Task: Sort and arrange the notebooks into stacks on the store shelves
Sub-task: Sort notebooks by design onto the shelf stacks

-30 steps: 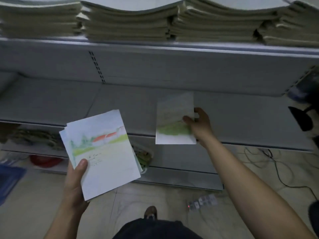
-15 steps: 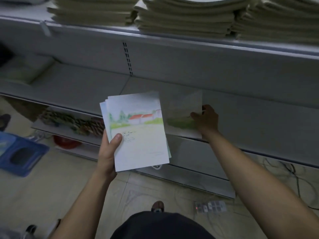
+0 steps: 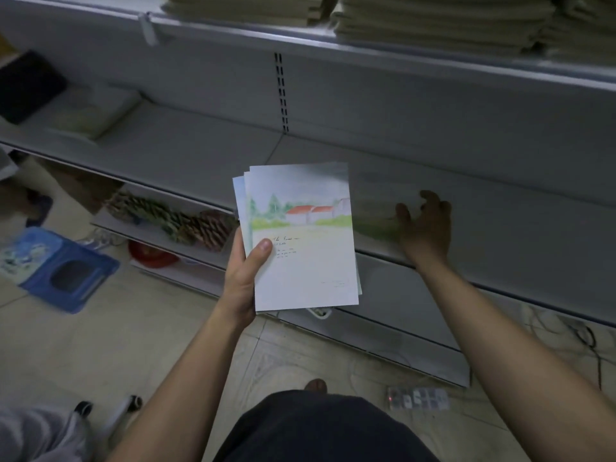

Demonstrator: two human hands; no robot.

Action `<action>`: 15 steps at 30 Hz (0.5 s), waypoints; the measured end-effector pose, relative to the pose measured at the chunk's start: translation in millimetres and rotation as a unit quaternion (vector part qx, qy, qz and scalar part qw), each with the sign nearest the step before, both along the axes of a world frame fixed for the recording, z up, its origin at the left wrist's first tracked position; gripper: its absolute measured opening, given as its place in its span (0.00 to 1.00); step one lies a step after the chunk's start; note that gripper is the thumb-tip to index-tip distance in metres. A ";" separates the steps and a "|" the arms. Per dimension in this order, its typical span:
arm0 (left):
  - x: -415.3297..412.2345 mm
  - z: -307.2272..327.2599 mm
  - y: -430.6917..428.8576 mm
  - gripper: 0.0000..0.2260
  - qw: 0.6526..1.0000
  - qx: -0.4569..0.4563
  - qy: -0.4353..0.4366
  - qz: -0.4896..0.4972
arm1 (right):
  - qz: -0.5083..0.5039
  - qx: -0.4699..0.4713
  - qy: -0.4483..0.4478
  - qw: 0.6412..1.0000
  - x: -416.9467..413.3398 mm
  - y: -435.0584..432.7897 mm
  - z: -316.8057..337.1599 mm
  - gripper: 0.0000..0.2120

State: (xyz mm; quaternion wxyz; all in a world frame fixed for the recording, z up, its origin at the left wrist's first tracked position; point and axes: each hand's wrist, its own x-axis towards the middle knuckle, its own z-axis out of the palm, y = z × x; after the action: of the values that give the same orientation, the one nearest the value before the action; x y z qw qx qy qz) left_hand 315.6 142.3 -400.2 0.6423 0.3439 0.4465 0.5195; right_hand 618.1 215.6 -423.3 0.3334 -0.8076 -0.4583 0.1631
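The left grip (image 3: pixel 243 281) showed only its thumb; its fingers lay hidden behind the stack of notebooks (image 3: pixel 303 248), whose lower copies showed as thin edges. The handwriting (image 3: pixel 283 248) on the top cover was too small to read. The lone notebook (image 3: pixel 375 218) on the shelf (image 3: pixel 200 155) was dim, blurred and partly covered by that stack; whether the right grip (image 3: pixel 425 228) touched it could not be told. The upper piles (image 3: pixel 433 25) were cut off by the top edge.
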 end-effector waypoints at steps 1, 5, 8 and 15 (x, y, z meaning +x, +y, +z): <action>0.5 -2.2 0.8 0.42 1.000 -0.001 -0.005 -0.004 | 0.009 0.044 0.054 0.998 -10.3 -9.1 7.8 0.18; 11.8 -7.6 1.6 0.43 1.000 0.005 -0.016 -0.026 | 0.141 0.082 0.335 0.928 -54.9 -59.9 36.5 0.11; 25.5 -8.7 2.7 0.45 0.998 -0.006 -0.029 -0.049 | 0.173 0.092 0.310 0.930 -68.3 -88.6 38.9 0.18; 48.8 -17.4 3.9 0.49 0.996 -0.023 -0.028 -0.083 | 0.127 0.131 0.237 0.954 -48.6 -113.6 48.1 0.13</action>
State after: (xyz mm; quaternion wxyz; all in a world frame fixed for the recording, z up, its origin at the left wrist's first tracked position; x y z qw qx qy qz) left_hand 364.4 146.2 -417.6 0.7031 0.3498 0.4101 0.4638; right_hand 569.6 102.0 -375.2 0.5118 -0.6302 -0.4819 0.3297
